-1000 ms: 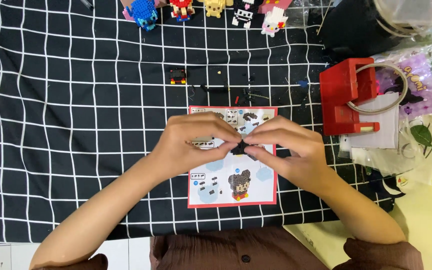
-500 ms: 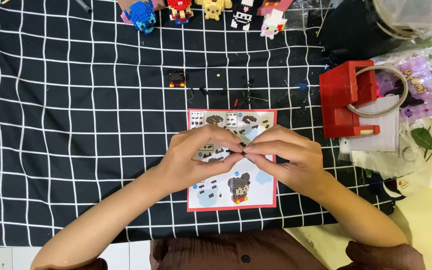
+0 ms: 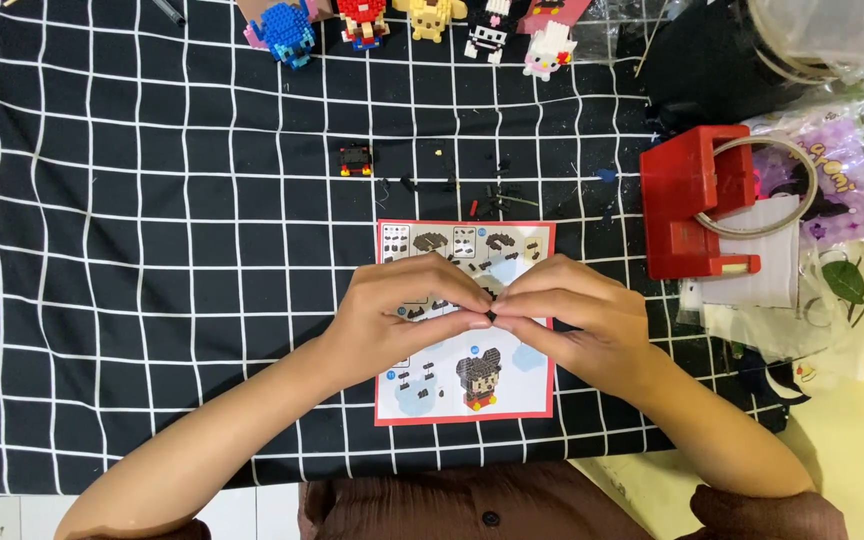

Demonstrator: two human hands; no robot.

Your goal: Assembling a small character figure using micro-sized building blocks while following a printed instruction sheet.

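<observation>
My left hand (image 3: 407, 315) and my right hand (image 3: 572, 315) meet fingertip to fingertip over a red-bordered instruction sheet (image 3: 464, 390) on the black grid-patterned cloth (image 3: 152, 280). Between the fingertips of both hands sits a tiny black brick piece (image 3: 491, 316), mostly hidden by the fingers. Beyond the sheet lie several small loose black bricks (image 3: 492, 190) and a small black-and-red partial build (image 3: 355, 160).
A row of finished brick figures (image 3: 422, 25) stands along the far edge. To the right are a red box (image 3: 687, 215), a ring-shaped object (image 3: 762, 190), plastic bags (image 3: 832, 170) and a green leaf (image 3: 852, 285). The cloth's near edge runs along my lap.
Both hands have shifted slightly toward me over the sheet and their fingertips stay pressed together on the small piece. Nothing else has moved.
</observation>
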